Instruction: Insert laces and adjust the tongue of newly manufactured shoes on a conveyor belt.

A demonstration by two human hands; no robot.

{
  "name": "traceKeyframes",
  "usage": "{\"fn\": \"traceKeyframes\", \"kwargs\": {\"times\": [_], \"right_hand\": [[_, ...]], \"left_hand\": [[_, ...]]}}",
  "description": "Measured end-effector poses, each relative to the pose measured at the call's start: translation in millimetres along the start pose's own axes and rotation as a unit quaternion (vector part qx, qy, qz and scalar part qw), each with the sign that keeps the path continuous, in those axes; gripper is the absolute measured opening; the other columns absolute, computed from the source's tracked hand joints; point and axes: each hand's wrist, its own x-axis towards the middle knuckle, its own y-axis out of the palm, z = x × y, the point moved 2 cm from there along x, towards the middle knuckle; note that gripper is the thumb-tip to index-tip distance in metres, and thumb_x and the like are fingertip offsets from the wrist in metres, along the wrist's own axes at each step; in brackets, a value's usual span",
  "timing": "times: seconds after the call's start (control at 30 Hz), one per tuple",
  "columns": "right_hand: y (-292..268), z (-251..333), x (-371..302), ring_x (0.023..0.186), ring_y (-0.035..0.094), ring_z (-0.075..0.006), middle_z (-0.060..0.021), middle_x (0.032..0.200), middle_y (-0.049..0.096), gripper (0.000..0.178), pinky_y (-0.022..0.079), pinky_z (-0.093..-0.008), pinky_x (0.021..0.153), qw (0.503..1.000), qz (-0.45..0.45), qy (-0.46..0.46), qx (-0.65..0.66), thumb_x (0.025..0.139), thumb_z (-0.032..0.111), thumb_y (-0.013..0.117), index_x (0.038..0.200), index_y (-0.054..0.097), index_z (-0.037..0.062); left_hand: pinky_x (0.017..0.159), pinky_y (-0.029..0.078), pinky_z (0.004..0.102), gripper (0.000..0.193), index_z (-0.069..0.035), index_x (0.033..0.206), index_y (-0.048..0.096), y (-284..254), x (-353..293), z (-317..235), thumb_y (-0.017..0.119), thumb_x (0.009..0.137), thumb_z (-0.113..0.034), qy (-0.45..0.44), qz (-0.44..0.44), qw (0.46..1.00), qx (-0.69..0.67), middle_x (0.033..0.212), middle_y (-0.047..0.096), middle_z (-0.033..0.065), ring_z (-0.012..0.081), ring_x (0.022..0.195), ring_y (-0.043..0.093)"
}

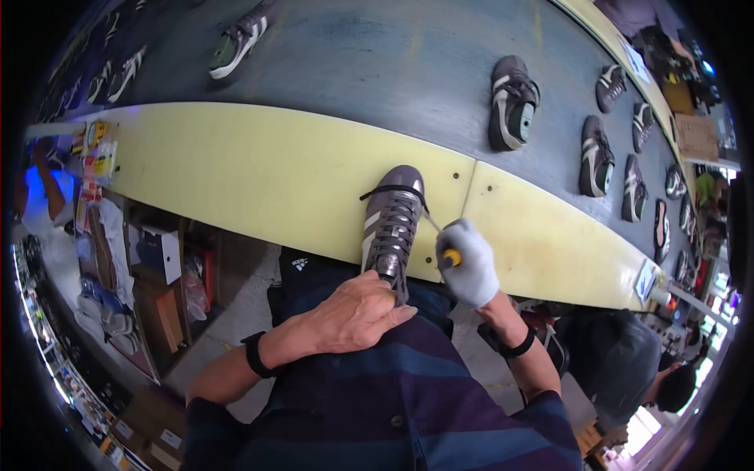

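Note:
A dark grey sneaker [395,224] with pale side stripes lies on the yellow table ledge, toe pointing away from me. Its dark laces run through the eyelets, and a loop of lace lies across the toe end. My bare left hand [357,312] is closed on the heel end of the sneaker, hiding its collar. To the right of the shoe, my right hand [468,263], in a white glove, grips a yellow-handled tool [452,257]. A thin metal shaft reaches from that fist toward the lace at the sneaker's upper right side. Its tip is too small to make out.
Beyond the yellow ledge [259,173] runs a grey conveyor belt [353,78] carrying several similar sneakers, among them one sneaker [514,102] close by. At lower left stands a shelf with boxes [157,314]. Other people are at the far left and right.

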Motion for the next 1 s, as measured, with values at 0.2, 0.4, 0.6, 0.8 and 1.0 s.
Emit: {"fn": "traceKeyframes", "kwargs": {"times": [0.2, 0.4, 0.6, 0.8, 1.0], "right_hand": [[18, 4, 2, 0.078, 0.061, -0.0306, -0.0114, 0.09, 0.061, 0.023, 0.049, -0.0397, 0.067, 0.984, 0.095, -0.072, -0.132, 0.069, -0.005, 0.07, 0.085, 0.059, 0.0086], [1, 18, -15, 0.072, 0.051, -0.0091, 0.0001, 0.081, 0.055, 0.023, 0.042, -0.0253, 0.064, 0.862, 0.149, 0.312, 0.371, 0.069, -0.006, 0.068, 0.08, 0.054, 0.0089], [5, 3, -3, 0.075, 0.052, -0.0094, 0.0012, 0.08, 0.055, 0.018, 0.044, -0.0271, 0.069, 0.916, 0.097, 0.289, 0.263, 0.073, -0.004, 0.068, 0.079, 0.054, 0.0059], [9, 15, -18, 0.074, 0.062, -0.0309, -0.0127, 0.084, 0.059, 0.016, 0.049, -0.0377, 0.069, 0.992, 0.101, 0.036, 0.06, 0.076, -0.002, 0.069, 0.088, 0.062, 0.0044], [-2, 14, -16, 0.072, 0.057, -0.0136, -0.0039, 0.082, 0.057, 0.016, 0.047, -0.0306, 0.066, 0.895, 0.206, 0.269, 0.292, 0.075, 0.001, 0.071, 0.084, 0.058, 0.0056]], "left_hand": [[0.08, 0.044, 0.0476, 0.04, -0.001, 0.081, 0.059, 1, -3, 0, 0.055, 0.107, -0.031, 0.0, -0.004, 1.0, -0.001, 0.079, 0.059, 0.0175, 0.0385, 0.08, 0.055], [0.078, 0.045, 0.0482, 0.04, -0.001, 0.079, 0.059, -1, -4, 4, 0.058, 0.106, -0.03, -0.003, 0.016, 1.0, -0.011, 0.079, 0.059, 0.018, 0.039, 0.078, 0.056], [0.07, 0.044, 0.047, 0.039, -0.002, 0.072, 0.058, -2, 9, 0, 0.063, 0.103, -0.025, 0.053, 0.014, 0.998, 0.008, 0.072, 0.058, 0.0169, 0.0377, 0.073, 0.057], [0.072, 0.044, 0.0464, 0.04, -0.003, 0.072, 0.058, 0, 8, -1, 0.061, 0.104, -0.028, 0.03, 0.034, 0.999, 0.014, 0.07, 0.059, 0.016, 0.0364, 0.07, 0.057], [0.073, 0.044, 0.0466, 0.041, -0.003, 0.073, 0.058, -2, 13, -6, 0.058, 0.105, -0.029, 0.021, 0.043, 0.999, 0.015, 0.07, 0.058, 0.0162, 0.037, 0.07, 0.055]]}}
